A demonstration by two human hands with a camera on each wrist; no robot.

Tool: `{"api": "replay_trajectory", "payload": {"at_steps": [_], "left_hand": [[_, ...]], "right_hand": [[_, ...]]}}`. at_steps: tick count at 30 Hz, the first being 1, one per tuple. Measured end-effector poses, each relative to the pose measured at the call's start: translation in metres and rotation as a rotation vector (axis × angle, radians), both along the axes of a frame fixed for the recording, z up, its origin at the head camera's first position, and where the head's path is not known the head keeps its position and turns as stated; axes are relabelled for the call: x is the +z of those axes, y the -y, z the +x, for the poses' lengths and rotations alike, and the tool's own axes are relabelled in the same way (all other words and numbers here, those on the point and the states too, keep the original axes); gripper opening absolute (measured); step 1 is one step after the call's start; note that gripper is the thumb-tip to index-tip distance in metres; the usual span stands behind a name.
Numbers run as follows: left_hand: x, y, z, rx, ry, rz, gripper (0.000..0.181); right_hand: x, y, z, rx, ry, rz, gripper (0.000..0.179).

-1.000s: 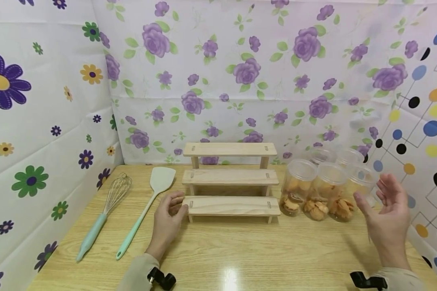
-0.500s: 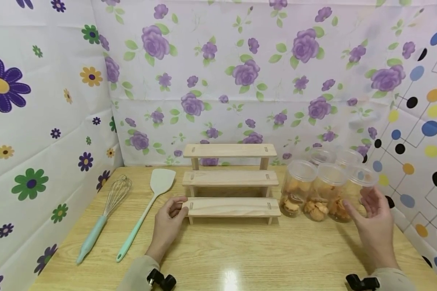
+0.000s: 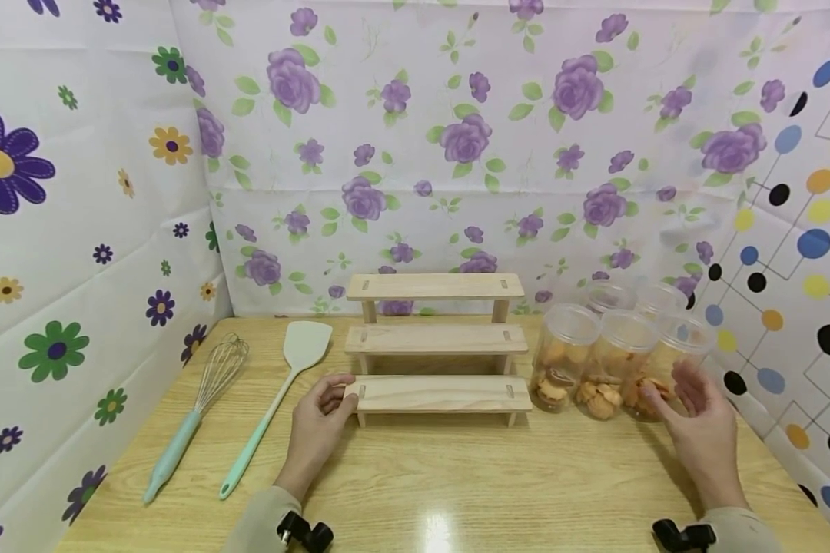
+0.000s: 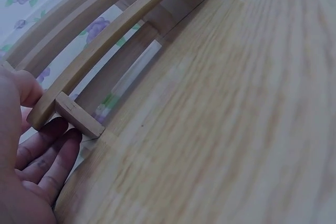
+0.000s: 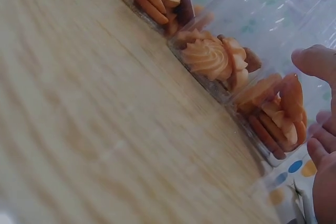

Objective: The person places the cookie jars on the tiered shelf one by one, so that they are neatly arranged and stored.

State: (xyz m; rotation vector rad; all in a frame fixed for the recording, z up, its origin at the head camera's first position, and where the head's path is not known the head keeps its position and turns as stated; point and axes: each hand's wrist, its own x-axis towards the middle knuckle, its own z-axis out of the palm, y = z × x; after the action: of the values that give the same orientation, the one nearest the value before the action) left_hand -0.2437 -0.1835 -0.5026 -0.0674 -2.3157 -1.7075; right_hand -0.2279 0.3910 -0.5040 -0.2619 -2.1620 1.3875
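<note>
A light wooden three-tier shelf (image 3: 444, 393) stands in the middle of the table against the back. At the left end of its lowest board, my left hand (image 3: 320, 428) grips the edge; in the left wrist view the thumb lies on one side of the board end, with the fingers (image 4: 47, 169) curled around the other. My right hand (image 3: 707, 442) is spread beside the front right clear jar (image 3: 681, 349), thumb and fingers apart and not closed around it. Cookies (image 5: 275, 116) lie in the bottom of that jar. Whether any right fingertip touches the plastic, I cannot tell.
Two more front jars (image 3: 569, 338) hold cookies, and others (image 3: 607, 296) stand behind them. A whisk (image 3: 195, 415) and a white spatula with a green handle (image 3: 266, 422) lie left of the shelf. Patterned cloth walls (image 3: 387, 153) enclose the wooden table (image 3: 498, 484).
My right hand has moved left and lower, from right of the jars to close beside the front right one. My left hand has kept its place on the shelf end.
</note>
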Motion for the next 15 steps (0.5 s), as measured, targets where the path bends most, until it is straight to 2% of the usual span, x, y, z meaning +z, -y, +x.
{"api": "replay_trajectory", "payload": {"at_steps": [15], "left_hand": [[-0.0017,0.0025,0.0005,-0.034,0.002,0.006,0.028]], "right_hand": [[-0.0052,-0.0024,-0.0011,0.0,0.018,0.019,0.078]]}}
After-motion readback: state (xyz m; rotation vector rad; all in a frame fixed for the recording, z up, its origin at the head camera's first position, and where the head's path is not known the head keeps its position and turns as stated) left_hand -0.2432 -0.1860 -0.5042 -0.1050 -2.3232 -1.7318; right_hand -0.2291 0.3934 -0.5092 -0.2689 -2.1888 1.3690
